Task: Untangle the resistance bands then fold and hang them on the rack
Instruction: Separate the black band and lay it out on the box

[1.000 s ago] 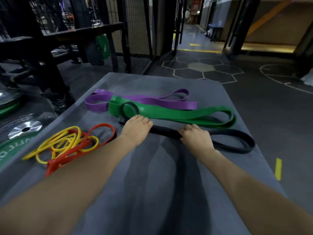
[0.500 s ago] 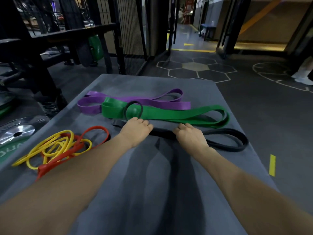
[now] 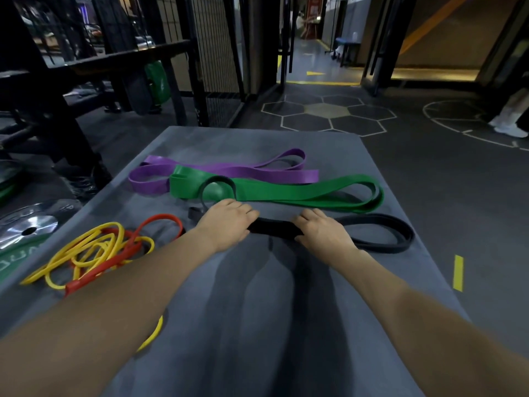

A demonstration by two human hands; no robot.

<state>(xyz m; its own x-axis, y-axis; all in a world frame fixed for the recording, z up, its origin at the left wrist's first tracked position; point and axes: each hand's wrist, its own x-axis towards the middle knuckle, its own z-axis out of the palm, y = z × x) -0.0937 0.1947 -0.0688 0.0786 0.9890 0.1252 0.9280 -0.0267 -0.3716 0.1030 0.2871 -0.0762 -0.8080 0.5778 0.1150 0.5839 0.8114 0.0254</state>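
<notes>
Yellow band (image 3: 86,247) and red band (image 3: 126,253) lie knotted together left of the black band (image 3: 378,236), on the grey mat (image 3: 257,325). The left hand (image 3: 226,227) and right hand (image 3: 323,233) both rest on the black band's middle, fingers curled over it, seemingly gripping. Beyond the black band lies the green band (image 3: 300,193), beyond that the purple band (image 3: 229,170). The black band's left end loops up over the green one, so pulling it toward the person could drag the green band along and re-tangle the pair. No hanging rack is clearly identifiable.
</notes>
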